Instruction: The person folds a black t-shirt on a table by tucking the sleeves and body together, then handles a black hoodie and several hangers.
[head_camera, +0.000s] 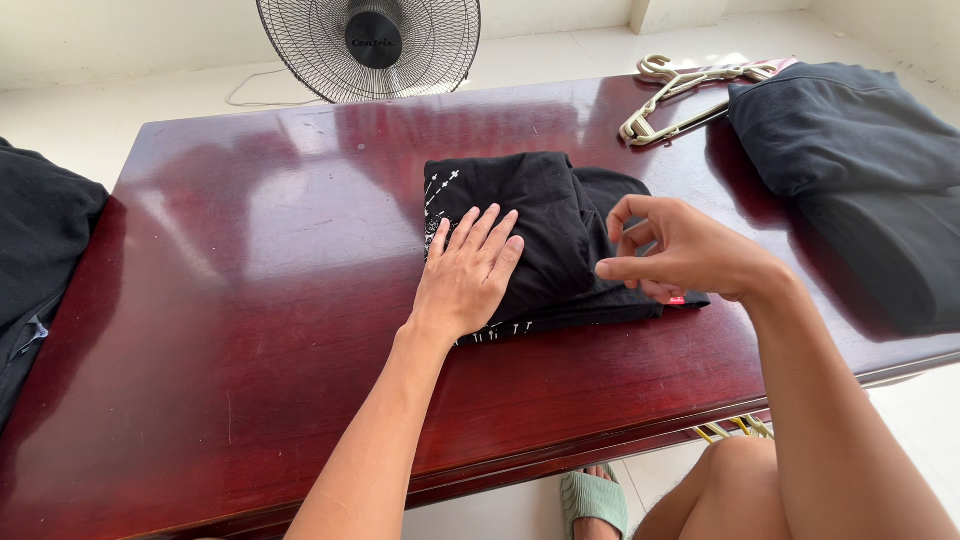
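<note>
A folded black garment (560, 215) with small white markings lies in the middle of a glossy dark red table (250, 300). My left hand (468, 272) rests flat on the garment's left part, fingers spread and pointing away from me. My right hand (680, 250) hovers just above the garment's right edge, fingers curled loosely with thumb and forefinger close together, holding nothing that I can see. A small red tag (677, 300) shows at the garment's near right corner, under that hand.
A pile of dark folded clothes (860, 170) fills the table's right end, with pale plastic hangers (670, 95) behind it. More dark cloth (40, 250) lies at the left edge. A black standing fan (370, 45) is beyond the table. My knee and green sandal (595, 500) show below.
</note>
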